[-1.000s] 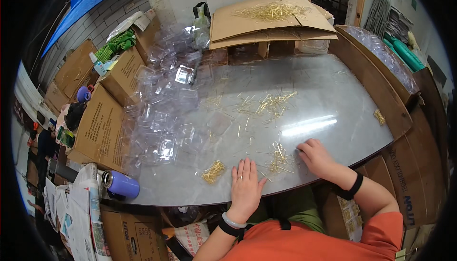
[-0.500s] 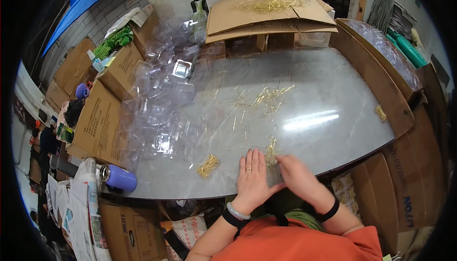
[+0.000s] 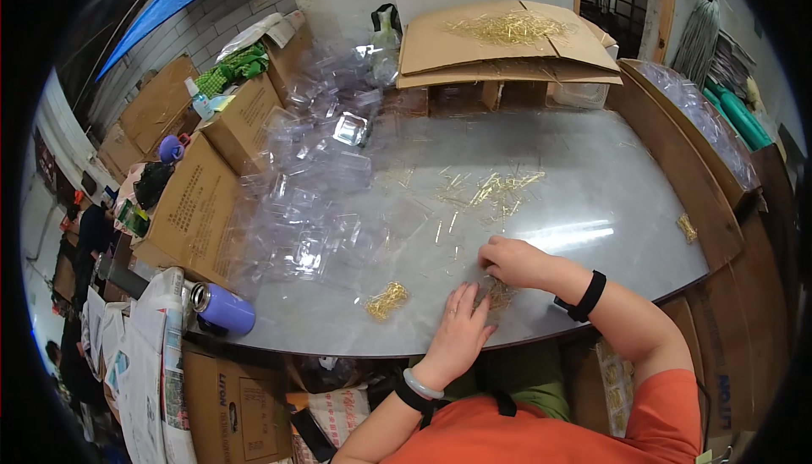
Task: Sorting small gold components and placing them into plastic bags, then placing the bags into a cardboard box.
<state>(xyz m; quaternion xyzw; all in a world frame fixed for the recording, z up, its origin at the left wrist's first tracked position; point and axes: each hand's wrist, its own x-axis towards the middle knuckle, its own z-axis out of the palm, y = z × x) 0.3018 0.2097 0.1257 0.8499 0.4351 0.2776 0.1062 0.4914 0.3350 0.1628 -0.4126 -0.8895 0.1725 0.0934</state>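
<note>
Under and between my hands lies a small bunch of thin gold wire hooks (image 3: 501,296), partly hidden by them. My left hand (image 3: 457,329) rests on the grey table (image 3: 575,295) along the left side of this bunch, fingers stretched and thumb apart. Just beyond it, my right hand (image 3: 514,261) bends down with curled fingers at the bunch's far end; whatever its fingertips grip is hidden. Farther off, loose gold hooks (image 3: 505,189) are scattered mid-table. A tidy clump of gold hooks (image 3: 387,301) sits to the left of my left hand.
Clear plastic boxes (image 3: 313,202) heap along the table's left side. A purple flask (image 3: 227,309) lies near the front left edge. At the back, a cardboard shelf (image 3: 423,54) carries more hooks. Another clump (image 3: 687,228) sits by the right cardboard wall (image 3: 677,159).
My right hand has moved forward, from beside the bunch to its far end, and its fingers are curled. My left hand has angled toward the right. The whole view has shifted slightly.
</note>
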